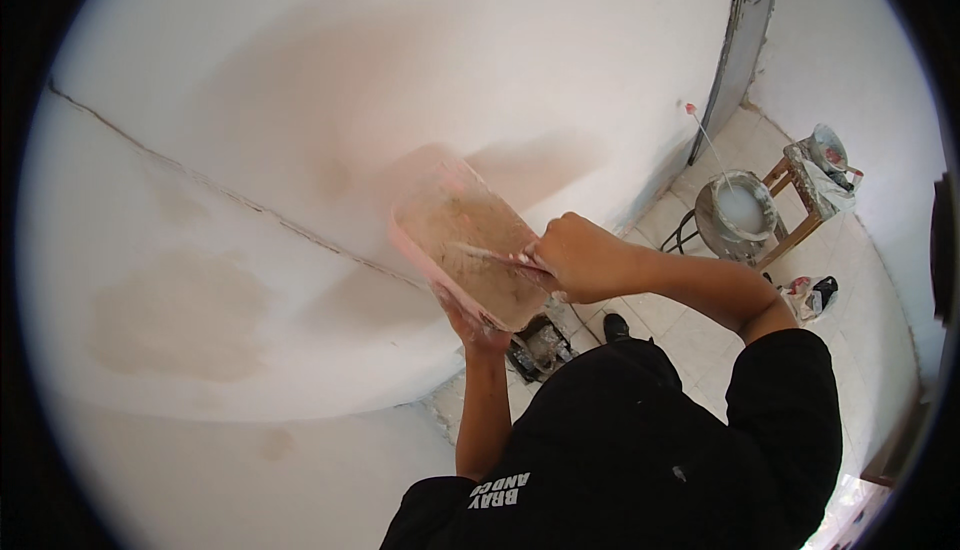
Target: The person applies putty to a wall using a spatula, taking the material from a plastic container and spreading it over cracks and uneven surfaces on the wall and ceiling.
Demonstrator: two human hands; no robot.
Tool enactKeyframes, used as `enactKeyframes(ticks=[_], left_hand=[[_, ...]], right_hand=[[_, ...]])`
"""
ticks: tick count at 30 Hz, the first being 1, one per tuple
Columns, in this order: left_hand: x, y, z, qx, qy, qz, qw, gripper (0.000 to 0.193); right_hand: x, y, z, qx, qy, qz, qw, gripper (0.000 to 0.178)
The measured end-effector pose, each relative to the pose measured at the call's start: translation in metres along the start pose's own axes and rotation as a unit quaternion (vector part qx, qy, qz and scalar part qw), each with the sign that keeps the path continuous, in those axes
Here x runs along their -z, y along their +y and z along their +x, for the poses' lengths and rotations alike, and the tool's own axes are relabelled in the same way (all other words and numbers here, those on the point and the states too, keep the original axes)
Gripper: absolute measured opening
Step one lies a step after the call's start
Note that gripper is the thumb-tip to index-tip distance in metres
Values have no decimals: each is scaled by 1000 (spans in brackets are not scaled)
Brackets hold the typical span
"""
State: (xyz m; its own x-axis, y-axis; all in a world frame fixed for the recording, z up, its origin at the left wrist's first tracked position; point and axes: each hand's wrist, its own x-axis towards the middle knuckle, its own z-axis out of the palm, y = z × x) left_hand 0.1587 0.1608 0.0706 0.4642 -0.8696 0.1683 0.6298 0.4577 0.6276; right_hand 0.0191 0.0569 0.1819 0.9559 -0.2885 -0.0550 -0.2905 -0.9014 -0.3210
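Head view shows your pink tray [408,242] at the middle of the picture, before the white wall [330,60], with a tan coating over its inside. Your left hand [472,324] has hold of the tray at its 6 o'clock end; the fingers are partly hidden by it, so you cannot tell how far they curl. Your right hand [585,258], at the tray's 3 o'clock side, is closed in a fist around a scraper [527,266], whose blade reaches over the tray's inside toward 9 o'clock. On the wall, a crack [240,198] runs from 10 o'clock in toward the tray, with a tan patch [180,315] below it at 8 o'clock. At 3 o'clock, on the tiled floor [690,312], stands a bucket [741,212] of pale liquid with a thin stick [709,140] rising from it. Just beside it is a wooden stool [797,239]. Your black shoe [616,327] shows at 4 o'clock.
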Motion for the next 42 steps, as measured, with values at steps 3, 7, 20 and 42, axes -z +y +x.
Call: enactKeyframes(ticks=[3,7,20,42], left_hand=[[-10,-5,-1,-7,-13,20,1000,75],[-2,-11,-7,1,1,-14,1000,75],[4,-5,-5,-32,15,-127,991,65],[11,8,-5,-83,27,-81,993,65]], right_hand=[[-10,12,3,28,91,32,995,21],[-20,11,12,-39,115,195,973,26],[-8,-7,20,76,156,172,970,18],[-2,-12,29,128,150,167,966,17]])
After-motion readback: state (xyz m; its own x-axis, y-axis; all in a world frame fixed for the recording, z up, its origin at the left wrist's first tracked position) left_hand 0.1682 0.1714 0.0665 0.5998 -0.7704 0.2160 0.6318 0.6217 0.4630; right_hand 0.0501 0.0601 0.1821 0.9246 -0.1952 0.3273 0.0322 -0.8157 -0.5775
